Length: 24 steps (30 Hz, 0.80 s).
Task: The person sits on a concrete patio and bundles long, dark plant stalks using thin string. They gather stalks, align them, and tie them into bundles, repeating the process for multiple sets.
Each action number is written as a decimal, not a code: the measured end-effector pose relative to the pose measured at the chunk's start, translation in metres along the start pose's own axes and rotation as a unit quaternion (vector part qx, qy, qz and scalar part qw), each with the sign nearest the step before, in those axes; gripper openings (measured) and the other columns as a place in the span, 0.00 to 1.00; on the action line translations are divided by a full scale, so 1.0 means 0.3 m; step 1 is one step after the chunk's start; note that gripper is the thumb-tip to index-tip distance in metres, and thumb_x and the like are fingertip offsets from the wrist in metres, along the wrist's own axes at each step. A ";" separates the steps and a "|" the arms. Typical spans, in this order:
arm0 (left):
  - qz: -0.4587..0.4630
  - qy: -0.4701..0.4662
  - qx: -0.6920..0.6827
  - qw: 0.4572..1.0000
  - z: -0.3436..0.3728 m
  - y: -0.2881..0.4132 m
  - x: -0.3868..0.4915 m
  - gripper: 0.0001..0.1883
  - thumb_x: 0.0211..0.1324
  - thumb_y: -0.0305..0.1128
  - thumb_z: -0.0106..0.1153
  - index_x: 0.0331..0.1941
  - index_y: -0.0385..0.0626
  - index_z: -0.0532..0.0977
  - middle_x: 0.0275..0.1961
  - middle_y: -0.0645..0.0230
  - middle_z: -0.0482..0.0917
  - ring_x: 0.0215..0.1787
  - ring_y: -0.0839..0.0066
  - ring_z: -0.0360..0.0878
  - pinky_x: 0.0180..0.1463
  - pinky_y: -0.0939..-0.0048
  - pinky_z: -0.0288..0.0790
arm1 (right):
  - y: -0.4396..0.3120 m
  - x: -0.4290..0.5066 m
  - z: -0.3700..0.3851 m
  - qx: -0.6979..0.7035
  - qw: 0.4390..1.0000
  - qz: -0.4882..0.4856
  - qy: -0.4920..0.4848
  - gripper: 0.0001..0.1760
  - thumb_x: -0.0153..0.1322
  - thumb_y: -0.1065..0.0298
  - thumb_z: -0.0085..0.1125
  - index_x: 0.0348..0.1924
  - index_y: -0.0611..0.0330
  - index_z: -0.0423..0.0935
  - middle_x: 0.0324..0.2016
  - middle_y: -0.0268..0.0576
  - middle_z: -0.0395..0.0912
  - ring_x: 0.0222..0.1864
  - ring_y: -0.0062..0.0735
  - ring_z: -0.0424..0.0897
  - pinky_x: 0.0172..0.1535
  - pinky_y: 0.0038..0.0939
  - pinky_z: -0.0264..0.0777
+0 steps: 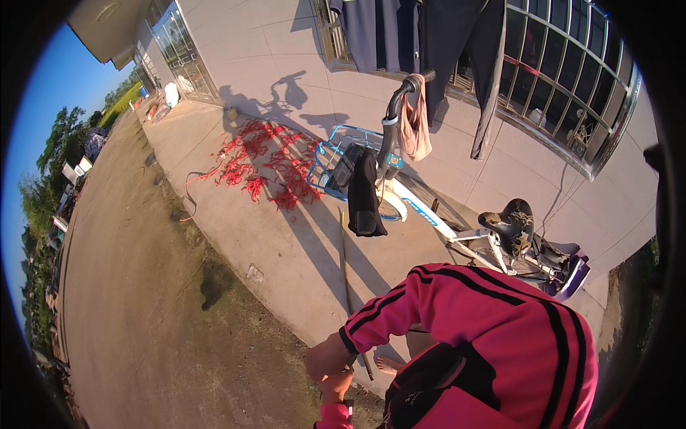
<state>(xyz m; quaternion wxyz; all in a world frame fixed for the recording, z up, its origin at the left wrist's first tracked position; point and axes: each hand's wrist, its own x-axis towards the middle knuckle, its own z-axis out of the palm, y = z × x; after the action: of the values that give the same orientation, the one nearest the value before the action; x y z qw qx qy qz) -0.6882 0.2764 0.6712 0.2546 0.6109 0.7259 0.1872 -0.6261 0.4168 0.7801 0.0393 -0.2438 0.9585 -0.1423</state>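
My right hand [326, 358] reaches across from a pink sleeve with black stripes. It is curled and overlaps my left hand [336, 387], which comes up from the bottom edge. The two hands seem to touch; what lies between their fingers is hidden. A small dark and pale band [349, 406] shows at the left wrist. Close by, a long thin stick [344, 268] runs along the concrete and passes behind my right forearm, its dark end showing beside the cuff. A bare foot [388, 365] is on the ground just right of my hands.
A white bicycle [423, 212] with a blue wire basket [343, 131] stands by the tiled wall [289, 32]. Red chili peppers [268, 161] lie spread on the concrete. Clothes [455, 48] hang before a barred window [557, 69]. A dirt road [134, 279] runs along the left.
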 end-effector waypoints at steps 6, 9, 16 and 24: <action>-0.023 0.005 -0.027 0.999 -0.081 0.104 -0.055 0.15 0.41 0.37 0.68 0.35 0.48 0.77 0.34 0.61 0.83 0.36 0.55 0.82 0.39 0.57 0.75 | 0.023 0.010 -0.044 0.003 1.000 0.005 0.012 0.11 0.56 0.65 0.62 0.23 0.66 0.82 0.21 0.52 0.80 0.26 0.53 0.81 0.29 0.46 0.73; -0.042 -0.015 -0.050 0.998 -0.096 0.094 -0.094 0.16 0.41 0.35 0.68 0.36 0.48 0.77 0.33 0.63 0.83 0.35 0.57 0.82 0.39 0.58 0.75 | 0.056 0.023 -0.029 0.026 1.000 0.010 0.002 0.10 0.55 0.66 0.62 0.22 0.65 0.82 0.22 0.53 0.80 0.26 0.54 0.80 0.29 0.46 0.73; -0.371 -0.009 -0.784 0.497 -0.156 0.096 -0.188 0.11 0.68 0.38 0.44 0.39 0.48 0.74 0.34 0.65 0.77 0.36 0.69 0.73 0.40 0.63 0.68 | 0.139 0.031 0.083 0.135 0.988 0.028 0.068 0.09 0.57 0.66 0.62 0.24 0.63 0.79 0.22 0.51 0.77 0.27 0.53 0.77 0.31 0.46 0.69; -0.157 0.081 -0.394 0.902 -0.262 0.078 -0.265 0.14 0.48 0.14 0.63 0.37 0.42 0.72 0.34 0.67 0.77 0.28 0.72 0.77 0.35 0.71 0.76 | 0.208 -0.007 0.052 0.235 0.959 0.132 0.090 0.09 0.65 0.66 0.53 0.25 0.62 0.76 0.21 0.50 0.75 0.25 0.51 0.75 0.31 0.46 0.67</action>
<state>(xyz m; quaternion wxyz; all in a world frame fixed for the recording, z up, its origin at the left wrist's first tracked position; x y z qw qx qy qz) -0.7070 0.2058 0.7590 0.4408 0.3217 0.6973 0.4647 -0.6506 0.4662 0.7471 0.0276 -0.0856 0.9213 -0.3783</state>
